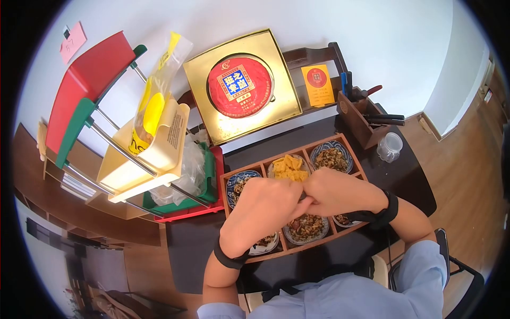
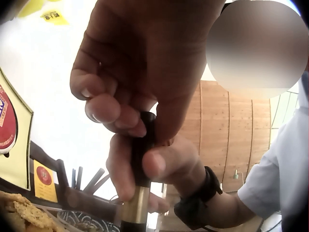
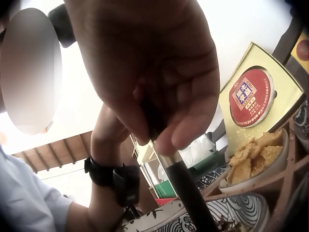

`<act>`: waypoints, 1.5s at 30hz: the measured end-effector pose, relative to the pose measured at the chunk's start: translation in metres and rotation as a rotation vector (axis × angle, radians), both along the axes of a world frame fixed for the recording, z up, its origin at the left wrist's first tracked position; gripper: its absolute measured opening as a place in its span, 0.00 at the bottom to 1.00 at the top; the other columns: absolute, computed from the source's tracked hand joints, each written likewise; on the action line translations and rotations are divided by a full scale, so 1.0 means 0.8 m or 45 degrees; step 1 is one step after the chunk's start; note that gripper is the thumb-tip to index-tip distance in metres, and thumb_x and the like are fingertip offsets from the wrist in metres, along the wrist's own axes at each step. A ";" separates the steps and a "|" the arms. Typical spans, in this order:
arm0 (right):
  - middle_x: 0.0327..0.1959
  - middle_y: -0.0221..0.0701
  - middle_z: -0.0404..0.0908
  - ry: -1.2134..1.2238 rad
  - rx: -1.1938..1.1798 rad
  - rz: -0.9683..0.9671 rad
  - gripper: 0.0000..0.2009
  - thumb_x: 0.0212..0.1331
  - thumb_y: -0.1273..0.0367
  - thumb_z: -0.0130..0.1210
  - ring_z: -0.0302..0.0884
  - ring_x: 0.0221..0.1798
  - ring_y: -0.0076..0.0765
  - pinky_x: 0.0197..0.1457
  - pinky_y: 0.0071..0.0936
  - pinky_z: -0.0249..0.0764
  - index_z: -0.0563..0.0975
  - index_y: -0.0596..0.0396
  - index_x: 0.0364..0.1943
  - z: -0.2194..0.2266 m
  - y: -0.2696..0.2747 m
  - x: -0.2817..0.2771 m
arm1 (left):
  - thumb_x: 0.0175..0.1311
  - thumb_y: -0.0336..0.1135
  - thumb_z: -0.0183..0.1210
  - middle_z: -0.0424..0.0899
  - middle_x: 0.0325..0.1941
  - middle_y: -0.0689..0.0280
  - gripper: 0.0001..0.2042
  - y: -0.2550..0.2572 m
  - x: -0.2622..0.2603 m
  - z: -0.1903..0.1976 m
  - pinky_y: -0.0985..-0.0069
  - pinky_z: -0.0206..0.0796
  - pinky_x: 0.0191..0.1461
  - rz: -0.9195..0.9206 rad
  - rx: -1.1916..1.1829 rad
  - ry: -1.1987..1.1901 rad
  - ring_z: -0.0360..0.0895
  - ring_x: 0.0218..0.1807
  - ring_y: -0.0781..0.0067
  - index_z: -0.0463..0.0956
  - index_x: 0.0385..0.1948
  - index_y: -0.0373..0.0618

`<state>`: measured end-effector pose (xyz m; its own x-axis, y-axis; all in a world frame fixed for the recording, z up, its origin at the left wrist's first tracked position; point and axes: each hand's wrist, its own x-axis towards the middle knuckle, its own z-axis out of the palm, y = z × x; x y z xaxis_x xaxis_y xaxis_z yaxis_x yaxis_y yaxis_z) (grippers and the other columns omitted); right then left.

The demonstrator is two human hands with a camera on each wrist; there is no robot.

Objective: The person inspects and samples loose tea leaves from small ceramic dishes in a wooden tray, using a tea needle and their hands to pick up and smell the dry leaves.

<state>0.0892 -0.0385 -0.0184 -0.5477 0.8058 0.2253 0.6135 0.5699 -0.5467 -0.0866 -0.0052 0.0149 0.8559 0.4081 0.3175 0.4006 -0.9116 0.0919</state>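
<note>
Both hands meet over a divided wooden tray (image 1: 348,151) in the head view. My left hand (image 1: 265,201) pinches the upper end of a slim dark stick (image 2: 141,166) with a gold band. Lower down the same stick, my right hand (image 1: 340,192) grips it between thumb and fingers. In the right wrist view the dark lower part of the stick (image 3: 189,193) slants down over a patterned dish (image 3: 244,209). Beneath the hands lies a plate of brown, crumbly food (image 1: 307,229). Yellow crisps (image 1: 289,166) fill the dish just behind the hands.
A gold box with a red disc (image 1: 239,85) stands behind the tray. To the left rises a rack with plastic bins (image 1: 138,154). A wooden holder with tools (image 1: 361,119) and a clear plastic cup (image 1: 390,146) stand at the right.
</note>
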 end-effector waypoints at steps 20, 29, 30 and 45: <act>0.20 0.45 0.75 -0.144 -0.061 0.056 0.09 0.44 0.68 0.57 0.75 0.27 0.54 0.31 0.38 0.72 0.75 0.62 0.24 0.009 -0.016 -0.007 | 0.49 0.41 0.63 0.72 0.15 0.63 0.14 -0.016 -0.009 0.002 0.69 0.64 0.22 -0.034 0.004 0.004 0.74 0.20 0.61 0.70 0.15 0.43; 0.20 0.45 0.75 -0.167 -0.019 0.084 0.09 0.45 0.68 0.57 0.76 0.27 0.53 0.31 0.38 0.72 0.74 0.62 0.23 0.012 -0.016 -0.007 | 0.49 0.41 0.63 0.72 0.15 0.63 0.14 -0.019 -0.009 0.004 0.69 0.65 0.23 -0.022 0.010 0.040 0.74 0.20 0.61 0.70 0.15 0.43; 0.20 0.45 0.75 -0.195 -0.035 0.092 0.09 0.46 0.68 0.56 0.76 0.27 0.53 0.31 0.38 0.72 0.74 0.62 0.23 0.006 -0.016 -0.007 | 0.49 0.41 0.63 0.72 0.15 0.63 0.14 -0.018 -0.009 -0.001 0.69 0.65 0.23 -0.033 -0.001 0.034 0.74 0.20 0.61 0.70 0.15 0.43; 0.21 0.45 0.76 -0.183 -0.070 0.076 0.09 0.46 0.68 0.56 0.75 0.27 0.54 0.32 0.38 0.72 0.75 0.62 0.25 0.007 -0.015 -0.007 | 0.48 0.41 0.63 0.72 0.15 0.63 0.14 -0.017 -0.009 -0.002 0.70 0.64 0.23 -0.023 0.009 0.062 0.74 0.20 0.61 0.70 0.15 0.43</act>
<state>0.0834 -0.0502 -0.0127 -0.6186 0.7796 0.0976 0.6533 0.5794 -0.4873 -0.0942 -0.0188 0.0129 0.8775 0.3906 0.2783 0.3881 -0.9192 0.0665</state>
